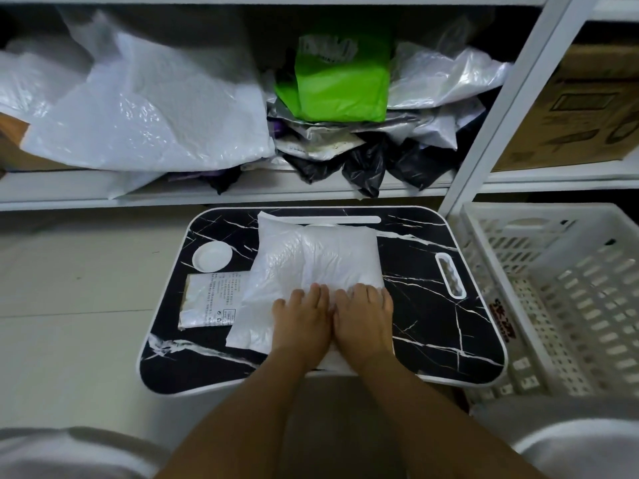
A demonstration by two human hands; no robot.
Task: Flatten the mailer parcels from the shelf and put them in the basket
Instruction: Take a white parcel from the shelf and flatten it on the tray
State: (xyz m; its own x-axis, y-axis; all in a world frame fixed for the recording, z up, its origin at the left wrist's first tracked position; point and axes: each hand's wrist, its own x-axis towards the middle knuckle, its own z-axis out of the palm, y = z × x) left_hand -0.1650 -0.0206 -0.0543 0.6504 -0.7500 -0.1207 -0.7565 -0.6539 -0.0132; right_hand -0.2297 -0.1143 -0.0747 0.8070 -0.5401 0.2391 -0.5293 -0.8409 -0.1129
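Observation:
A puffy white mailer parcel point(311, 261) lies on the black marble-patterned lap table point(432, 305). My left hand point(302, 319) and my right hand point(364, 318) press side by side on its near end, fingers straight and flat. The far part of the parcel bulges up. A white flat mailer with printed text point(211, 300) lies on the table to the left, partly under the parcel. On the shelf point(69, 193) behind are a large white mailer point(145, 112), a green parcel point(340, 84), and grey, white and black mailers point(366, 160). The white slatted basket point(553, 292) stands at the right.
A round white cup recess point(211, 256) and a handle slot point(449, 276) are set in the table. The white shelf post point(498, 108) rises between table and basket. A cardboard box point(581, 108) sits on the right shelf. Pale floor lies left of the table.

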